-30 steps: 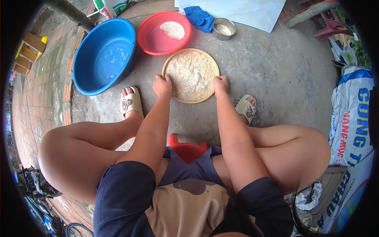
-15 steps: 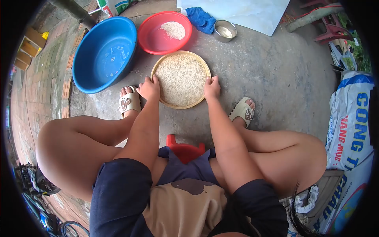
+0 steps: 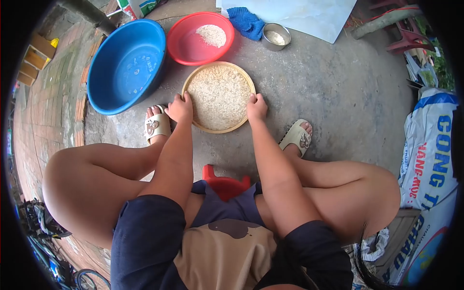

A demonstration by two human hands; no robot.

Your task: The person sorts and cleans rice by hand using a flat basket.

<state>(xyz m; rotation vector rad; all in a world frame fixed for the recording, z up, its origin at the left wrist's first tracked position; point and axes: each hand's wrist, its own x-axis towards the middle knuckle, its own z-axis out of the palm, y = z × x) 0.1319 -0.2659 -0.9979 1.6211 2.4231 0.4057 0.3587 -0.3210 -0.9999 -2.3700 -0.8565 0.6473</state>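
Observation:
A shallow round bamboo basket (image 3: 218, 131) with a pale yellow rim is held in front of me, between my feet. Rice grains (image 3: 218, 96) cover its whole bottom, so the weave underneath is hidden. My left hand (image 3: 180, 108) grips the rim on the left side, fingers wrapped round it. On the opposite side, my right hand (image 3: 257, 107) is closed on the rim in the same way. Just beyond the basket stands a red plastic basin (image 3: 181, 46) with a small heap of white rice (image 3: 211, 36) in it.
A big blue basin (image 3: 126, 72) stands at the left, wet inside. Behind are a blue cloth (image 3: 245, 23), a small metal bowl (image 3: 275, 37) with pale grains and a white sheet (image 3: 299, 17). Printed sacks (image 3: 427, 145) lie right. A red stool (image 3: 226, 186) is under me.
The basket has shifted slightly left together with both hands, and the rice in it has moved a little. Both hands keep their grip on the rim.

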